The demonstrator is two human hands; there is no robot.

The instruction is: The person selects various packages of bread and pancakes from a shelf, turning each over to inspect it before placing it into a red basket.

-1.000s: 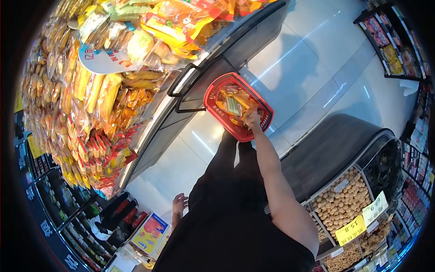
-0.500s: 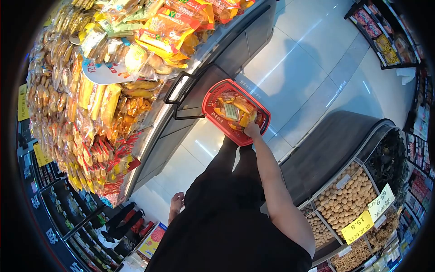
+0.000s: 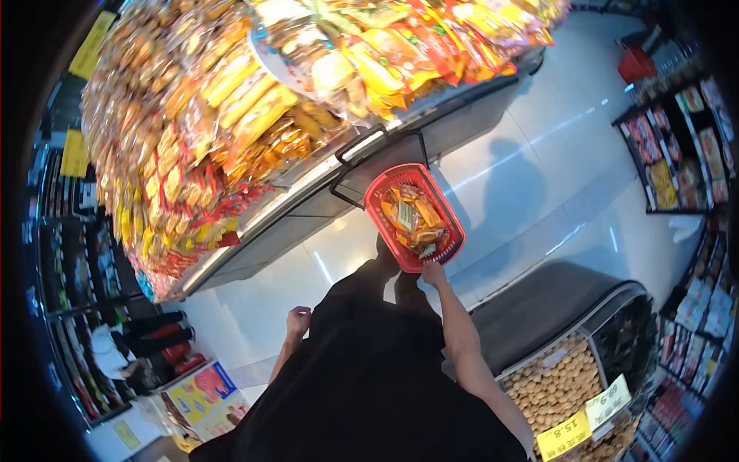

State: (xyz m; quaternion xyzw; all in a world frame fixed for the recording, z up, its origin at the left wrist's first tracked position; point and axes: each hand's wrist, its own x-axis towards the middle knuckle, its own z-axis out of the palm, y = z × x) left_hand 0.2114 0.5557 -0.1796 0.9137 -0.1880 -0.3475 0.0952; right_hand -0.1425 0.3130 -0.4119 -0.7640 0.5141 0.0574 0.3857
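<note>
A red shopping basket stands in front of my legs, with several plastic-wrapped snack packs heaped inside. Its black handles lean out to the left against the edge of the snack display. My right hand is at the near rim of the basket, outside the heap; its fingers are too small and partly hidden to show whether they grip the rim. Away from the basket, my left hand hangs low at my left side, fingers loosely curled with nothing visible in them.
A long display piled with wrapped snacks runs along the left and top. At lower right, a dark-sided counter holds walnuts under price cards. A person is at the far left. Packed shelves stand at right.
My right hand has drawn back from the snack packs inside the basket to its near rim. The view has turned, bringing more of the snack display in. My left hand still hangs at my side.
</note>
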